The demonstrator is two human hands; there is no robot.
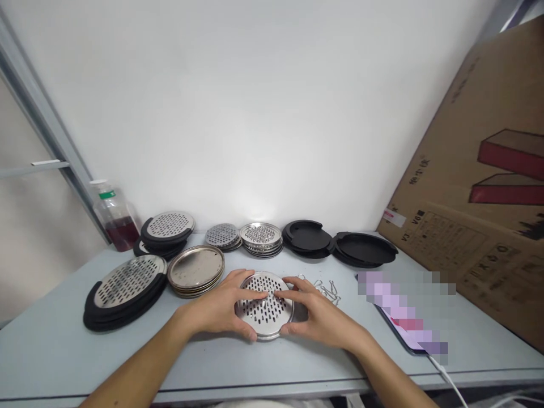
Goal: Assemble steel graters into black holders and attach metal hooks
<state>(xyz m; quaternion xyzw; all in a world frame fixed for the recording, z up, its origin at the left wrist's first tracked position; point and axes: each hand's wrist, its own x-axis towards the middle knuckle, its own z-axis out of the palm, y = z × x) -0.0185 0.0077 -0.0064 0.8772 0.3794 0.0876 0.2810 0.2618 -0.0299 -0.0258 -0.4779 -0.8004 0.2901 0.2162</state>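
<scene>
Bench [63,351] seen from the head camera, with both hands at its near middle. The left hand [221,309] and the right hand [321,320] grip one perforated disc [264,310] from opposite sides; the fingers curl round its rim and the index fingers lie across its slotted top, their tips nearly meeting. The disc rests flat on the bench between the two hands. Just beyond the right hand lies a loose heap of wire clips [328,290]. To the left stand a stack of plain metal pans [196,267] and a stack of black-rimmed grates [126,288]. Along the wall, from left to right: a bottle [114,218] of dark red liquid, a second black-rimmed stack [168,228], two stacks of small perforated discs [223,235] [261,238], and two piles of black lids [306,235] [363,248]. A phone [406,331] with a white cable [442,375] lies at the right, near a leaning cardboard box [480,187].
</scene>
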